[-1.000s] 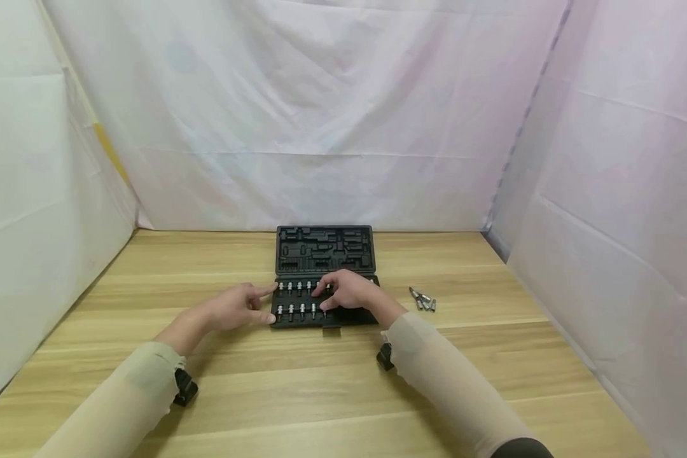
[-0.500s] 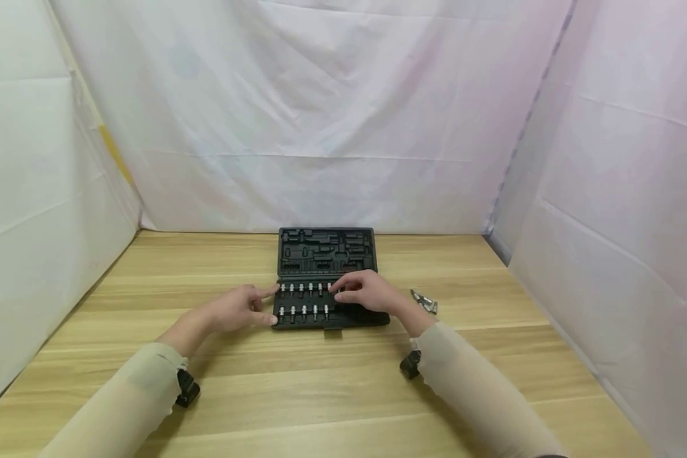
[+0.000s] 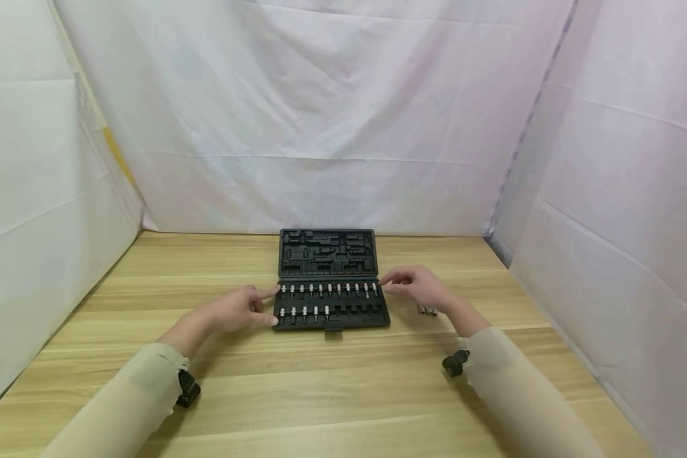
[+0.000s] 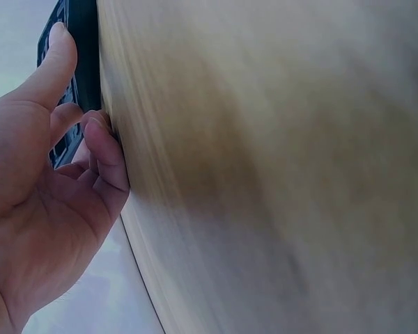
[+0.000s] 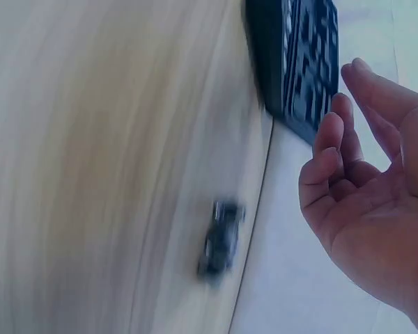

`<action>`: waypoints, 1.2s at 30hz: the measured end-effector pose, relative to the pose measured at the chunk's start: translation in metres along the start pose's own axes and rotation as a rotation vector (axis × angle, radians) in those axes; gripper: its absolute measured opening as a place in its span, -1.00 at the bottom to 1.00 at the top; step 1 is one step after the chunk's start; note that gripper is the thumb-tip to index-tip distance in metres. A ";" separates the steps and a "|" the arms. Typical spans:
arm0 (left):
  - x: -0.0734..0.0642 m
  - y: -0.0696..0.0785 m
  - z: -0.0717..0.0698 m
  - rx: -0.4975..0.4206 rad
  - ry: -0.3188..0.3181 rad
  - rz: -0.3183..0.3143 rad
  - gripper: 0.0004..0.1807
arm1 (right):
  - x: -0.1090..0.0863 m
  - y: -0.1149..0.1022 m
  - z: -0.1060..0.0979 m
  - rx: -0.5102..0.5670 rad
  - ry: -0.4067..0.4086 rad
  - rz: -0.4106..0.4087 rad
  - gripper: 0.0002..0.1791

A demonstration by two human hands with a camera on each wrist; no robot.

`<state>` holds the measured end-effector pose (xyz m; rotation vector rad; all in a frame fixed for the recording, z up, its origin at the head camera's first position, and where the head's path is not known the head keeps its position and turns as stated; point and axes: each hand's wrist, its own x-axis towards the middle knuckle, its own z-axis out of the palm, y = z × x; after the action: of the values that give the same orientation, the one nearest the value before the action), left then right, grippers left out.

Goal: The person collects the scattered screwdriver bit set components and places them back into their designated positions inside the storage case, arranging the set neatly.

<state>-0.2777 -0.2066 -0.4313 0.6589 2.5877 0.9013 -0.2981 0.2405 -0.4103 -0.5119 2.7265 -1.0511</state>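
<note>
A black tool case (image 3: pixel 359 322) lies open on the table, its moulded lid (image 3: pixel 327 253) tilted up behind it. Silver bit sockets (image 3: pixel 329 290) fill the back row. Several more bit sockets (image 3: pixel 305 313) occupy the left part of the front row; the slots right of them are bare. My left hand (image 3: pixel 236 310) touches the case's left edge with extended thumb and index finger, other fingers bent in the left wrist view. Beside the case's right edge, my right hand (image 3: pixel 420 287) is in the air with loosely bent fingers, holding nothing. Loose bit sockets (image 3: pixel 426 310) lie partly hidden behind it.
The case stands on a wood-grain table (image 3: pixel 320 394), toward its far edge. White sheeting (image 3: pixel 320 114) hangs behind and along both sides. Blurred in the right wrist view, the small pile of loose sockets (image 5: pixel 221 240) rests on the tabletop.
My right hand has moved right, from over the sockets in the case to beyond its right edge, uncovering the rows. The left hand has stayed at the case's left edge.
</note>
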 end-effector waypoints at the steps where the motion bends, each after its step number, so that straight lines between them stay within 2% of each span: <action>1: 0.000 0.000 0.000 -0.001 0.000 -0.002 -0.03 | -0.003 0.005 -0.005 -0.012 -0.002 -0.002 -0.69; 9: -0.001 0.001 0.000 -0.010 -0.001 -0.006 -0.04 | -0.025 0.038 -0.040 -0.070 -0.014 0.037 -0.74; 16: -0.001 0.002 0.000 -0.005 0.004 0.001 -0.04 | -0.043 0.063 -0.057 -0.101 -0.054 0.031 -0.83; 20: -0.001 0.003 0.000 0.002 -0.001 -0.003 -0.04 | -0.050 0.070 -0.061 -0.116 -0.101 0.025 -0.85; 27: -0.001 0.002 0.000 0.009 -0.003 -0.010 -0.03 | -0.054 0.076 -0.060 -0.118 -0.154 0.088 -0.84; 36: -0.002 0.002 0.000 0.004 0.001 -0.012 -0.03 | -0.057 0.078 -0.060 -0.109 -0.195 0.048 -0.84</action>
<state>-0.2752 -0.2062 -0.4301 0.6432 2.5919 0.8936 -0.2816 0.3531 -0.4162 -0.5330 2.6190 -0.7992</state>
